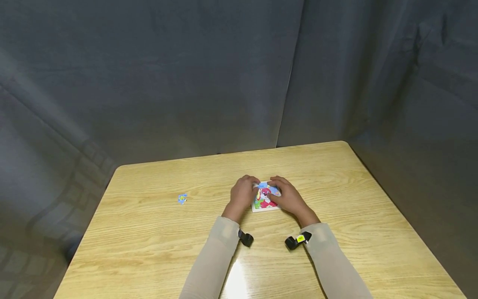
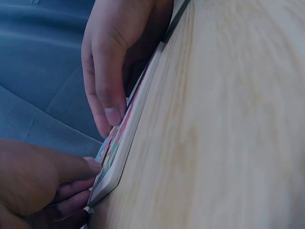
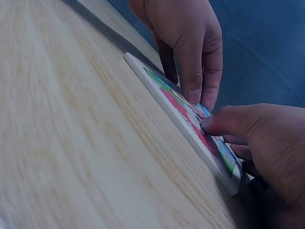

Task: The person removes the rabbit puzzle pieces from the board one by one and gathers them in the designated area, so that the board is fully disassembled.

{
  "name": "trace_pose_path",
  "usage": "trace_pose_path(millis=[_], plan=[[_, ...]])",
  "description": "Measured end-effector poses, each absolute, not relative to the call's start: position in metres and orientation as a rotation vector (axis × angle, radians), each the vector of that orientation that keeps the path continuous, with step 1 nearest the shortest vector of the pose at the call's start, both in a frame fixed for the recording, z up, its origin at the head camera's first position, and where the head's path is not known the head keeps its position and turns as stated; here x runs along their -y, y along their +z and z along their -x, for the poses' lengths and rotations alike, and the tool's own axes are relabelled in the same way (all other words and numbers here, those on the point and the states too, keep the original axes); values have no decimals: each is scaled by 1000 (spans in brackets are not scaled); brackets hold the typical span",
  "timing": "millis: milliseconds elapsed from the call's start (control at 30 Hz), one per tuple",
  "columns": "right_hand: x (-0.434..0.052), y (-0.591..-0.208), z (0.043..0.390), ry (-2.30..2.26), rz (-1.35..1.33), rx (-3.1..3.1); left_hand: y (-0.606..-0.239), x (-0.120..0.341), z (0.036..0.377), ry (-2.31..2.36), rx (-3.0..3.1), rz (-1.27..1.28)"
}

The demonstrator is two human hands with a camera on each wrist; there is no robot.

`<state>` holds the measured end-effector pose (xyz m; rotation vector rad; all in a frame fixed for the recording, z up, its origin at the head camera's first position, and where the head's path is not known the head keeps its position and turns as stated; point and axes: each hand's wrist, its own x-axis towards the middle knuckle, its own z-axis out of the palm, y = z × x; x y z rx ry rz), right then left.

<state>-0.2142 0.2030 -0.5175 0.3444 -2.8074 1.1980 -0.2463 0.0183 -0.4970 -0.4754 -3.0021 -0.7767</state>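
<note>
A small white-framed puzzle board [image 1: 264, 199] with a colourful cartoon picture lies flat at the middle of the wooden table [image 1: 157, 232]. My left hand [image 1: 243, 193] holds its left side and my right hand [image 1: 287, 198] its right side. In the left wrist view my left hand [image 2: 33, 186] has its thumb on the picture and its fingers curled at the board's edge [image 2: 128, 143]; the right hand [image 2: 114, 47] presses a thumb down farther along. In the right wrist view my right hand [image 3: 267, 143] lays its thumb on the board [image 3: 167, 102], opposite the left hand [image 3: 186, 38].
One loose blue puzzle piece [image 1: 182, 199] lies on the table to the left of the board. Black wrist cameras [image 1: 245, 238] sit on both sleeves. A grey curtain [image 1: 186, 83] hangs behind the table's far edge.
</note>
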Motion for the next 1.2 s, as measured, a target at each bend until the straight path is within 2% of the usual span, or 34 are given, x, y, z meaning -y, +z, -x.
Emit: trace_pose_path(millis=[533,1200], plan=[[-202,-517,214,1215,-320,2815,-503,4,253,-1136,2933,549],[-207,-515,219,1205,-348,2813,-499,84,244,-1210,2930,487]])
